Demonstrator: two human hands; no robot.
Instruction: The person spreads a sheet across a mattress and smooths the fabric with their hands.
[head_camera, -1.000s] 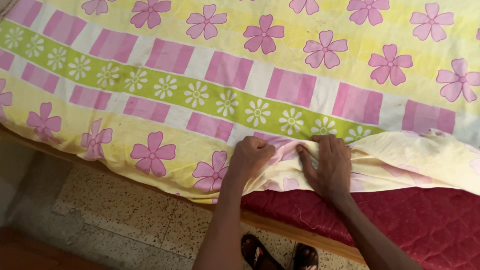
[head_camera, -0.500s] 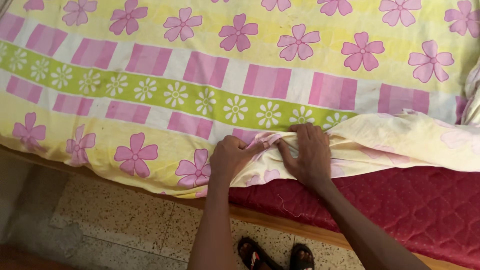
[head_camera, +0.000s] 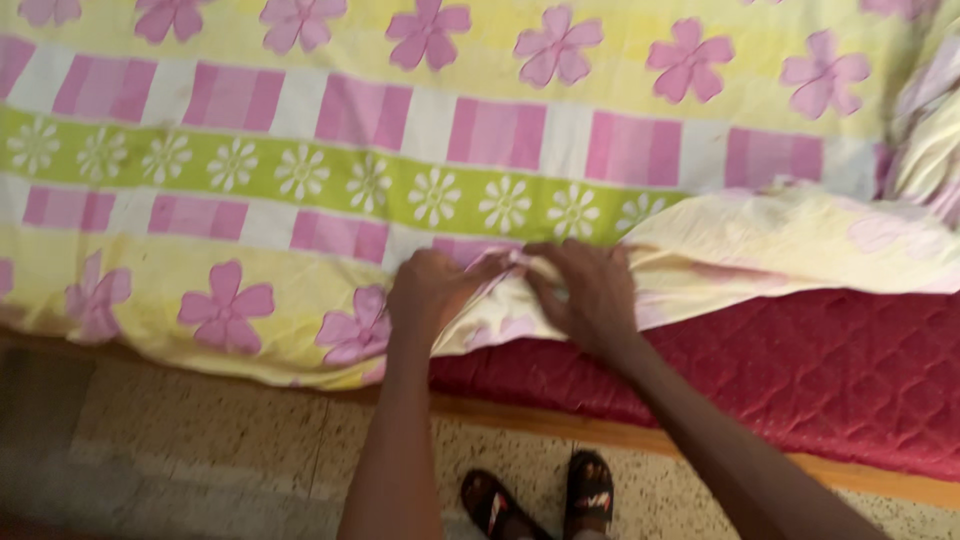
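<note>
Both hands (head_camera: 515, 290) curled, pinching bedsheet (head_camera: 300, 200) fold (knuckles up).

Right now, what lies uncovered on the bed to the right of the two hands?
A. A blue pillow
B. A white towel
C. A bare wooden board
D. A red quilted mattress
D: right of the left hand and right hand, which pinch the folded-back flowered sheet, a red quilted mattress shows.
</note>
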